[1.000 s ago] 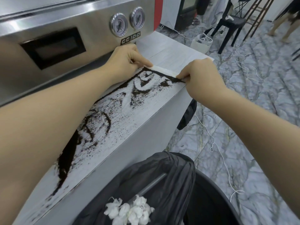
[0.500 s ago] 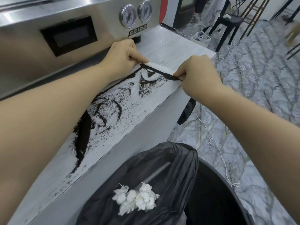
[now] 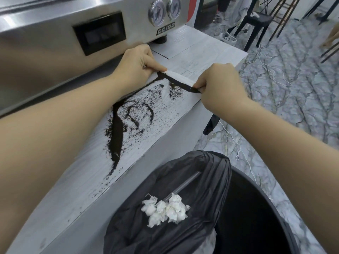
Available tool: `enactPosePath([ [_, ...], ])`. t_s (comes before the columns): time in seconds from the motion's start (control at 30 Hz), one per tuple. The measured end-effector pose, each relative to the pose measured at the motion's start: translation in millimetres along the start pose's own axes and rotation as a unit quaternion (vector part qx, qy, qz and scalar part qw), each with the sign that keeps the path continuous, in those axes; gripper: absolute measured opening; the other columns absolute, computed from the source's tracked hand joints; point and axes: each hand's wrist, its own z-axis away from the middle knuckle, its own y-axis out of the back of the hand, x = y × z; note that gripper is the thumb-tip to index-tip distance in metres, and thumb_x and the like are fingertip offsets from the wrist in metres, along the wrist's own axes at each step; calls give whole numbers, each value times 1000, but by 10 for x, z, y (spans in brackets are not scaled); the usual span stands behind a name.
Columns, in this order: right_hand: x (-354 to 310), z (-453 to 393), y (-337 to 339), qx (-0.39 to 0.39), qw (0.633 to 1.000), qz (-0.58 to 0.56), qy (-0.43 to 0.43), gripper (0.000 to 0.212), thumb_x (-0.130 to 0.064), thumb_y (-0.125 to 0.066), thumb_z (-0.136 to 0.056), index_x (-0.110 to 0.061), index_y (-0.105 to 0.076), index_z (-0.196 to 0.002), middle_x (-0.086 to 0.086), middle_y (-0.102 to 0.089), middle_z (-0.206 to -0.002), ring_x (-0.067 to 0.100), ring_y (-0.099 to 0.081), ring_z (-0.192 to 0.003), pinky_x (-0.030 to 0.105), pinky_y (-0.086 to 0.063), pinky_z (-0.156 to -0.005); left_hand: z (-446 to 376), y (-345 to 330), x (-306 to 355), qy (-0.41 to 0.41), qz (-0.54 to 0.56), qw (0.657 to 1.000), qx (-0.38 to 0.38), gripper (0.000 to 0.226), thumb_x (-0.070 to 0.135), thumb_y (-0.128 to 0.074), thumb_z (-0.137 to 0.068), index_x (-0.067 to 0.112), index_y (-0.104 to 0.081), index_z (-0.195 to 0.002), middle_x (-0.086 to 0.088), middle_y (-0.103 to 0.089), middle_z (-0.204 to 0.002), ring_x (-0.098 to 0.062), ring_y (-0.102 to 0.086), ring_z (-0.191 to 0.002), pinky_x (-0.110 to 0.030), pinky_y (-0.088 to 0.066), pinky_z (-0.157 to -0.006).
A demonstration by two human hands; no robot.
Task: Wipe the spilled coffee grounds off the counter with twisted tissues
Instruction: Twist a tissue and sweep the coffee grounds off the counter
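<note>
Tissue (image 3: 180,79) twisted, stretched taut on bench (image 3: 211,52), pinched at either end by left hand (image 3: 136,64) and right hand (image 3: 221,83); grounds (image 3: 117,136) banked along near edge.

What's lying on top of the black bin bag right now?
A clump of crumpled white tissues rests on the black bin bag, beside a grey bar. The bag's folds hide anything beneath.

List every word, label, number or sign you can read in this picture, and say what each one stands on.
"CC100": a black badge on the steel front of the espresso machine, just below the two round gauges.
Gauge dials: their markings are too blurred to read.
Counter: faint marks, too small to read.
No other text is legible.
</note>
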Motion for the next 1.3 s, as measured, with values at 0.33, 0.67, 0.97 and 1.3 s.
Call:
enactPosePath([
  [0.33, -325, 297, -17, 2, 1000, -9, -13, 34, 8, -51, -72, -11, -73, -89, 14, -65, -97, 30, -59, -90, 35, -57, -72, 333, 208, -23, -5, 4, 1000, 1, 18, 16, -66, -91, 17, -78, -104, -9, -59, -91, -12, -51, -85, -23, -45, -77],
  [0.67, -632, 619, 26, -5, 1000, -3, -7, 36, 12, -50, -74, -8, -74, -92, 14, -67, -95, 30, -59, -94, 37, -59, -71, 683, 421, -12, 6, 16, 1000, 5, 20, 15, -65, -89, 16, -78, -105, -6, -56, -90, -13, -52, -84, -28, -47, -77],
  [0.97, -838, 870, 30, -9, 1000, -25, 9, 29, 7, -56, -79, -10, -75, -93, 13, -67, -97, 32, -62, -85, 40, -59, -73, 1023, 624, -5, 29, 13, 999, 13, 18, 15, -69, -89, 18, -78, -105, -4, -58, -91, -13, -54, -84, -23, -46, -77],
  [1.3, -1073, 1144, 5, -17, 998, -30, 56, 31, 7, -56, -79, -11, -74, -96, 12, -69, -96, 28, -61, -88, 37, -58, -75, 1463, 893, 33, 61, -10, 998, 7, 26, 5, -63, -90, 20, -77, -107, -4, -57, -91, 1, -48, -78, -2, -36, -72],
])
